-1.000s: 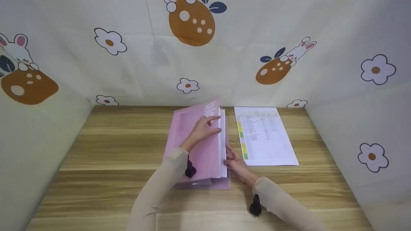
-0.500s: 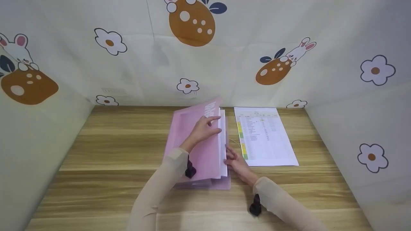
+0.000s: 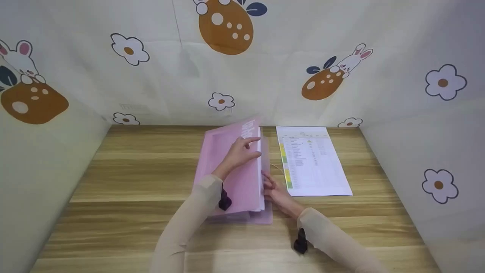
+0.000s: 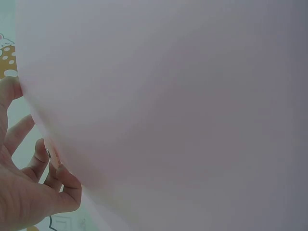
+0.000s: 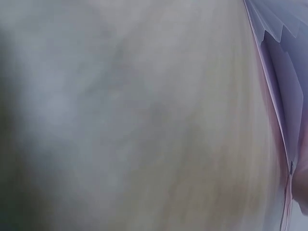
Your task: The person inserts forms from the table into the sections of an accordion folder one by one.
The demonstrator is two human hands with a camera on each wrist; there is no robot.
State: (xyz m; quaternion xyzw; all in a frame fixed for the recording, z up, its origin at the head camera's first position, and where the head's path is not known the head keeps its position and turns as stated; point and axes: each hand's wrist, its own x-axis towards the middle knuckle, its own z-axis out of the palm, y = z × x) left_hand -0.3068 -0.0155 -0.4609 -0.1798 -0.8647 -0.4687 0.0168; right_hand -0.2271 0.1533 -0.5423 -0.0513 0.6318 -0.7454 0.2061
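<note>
A pink expanding file folder [image 3: 223, 167] lies at the middle of the table, its front cover [image 4: 168, 106] raised along the right side. My left hand [image 3: 238, 153] reaches across the cover and holds its right edge, forefinger and thumb spread apart along it. Under that edge show white sheets of paper [image 3: 261, 201]. On the right, my right hand [image 3: 278, 195] grips the edge of the sheets, thumb nearer me and fingers partly hidden behind. Pleated pockets [image 5: 284, 72] appear in the right wrist view, with only a sliver of that hand at the frame's edge.
A printed sheet [image 3: 322, 174] with a table and coloured strip lies flat to the right of the folder. A thin cord loop [image 3: 278, 167] sits between them. Patterned curtain walls [image 3: 170, 76] enclose the wooden table [image 3: 132, 227] at the back and sides.
The white sheets that stuck out past the cover's edge have shifted left, in under the cover. My right hand has moved slightly left with them; the left hand stays put.
</note>
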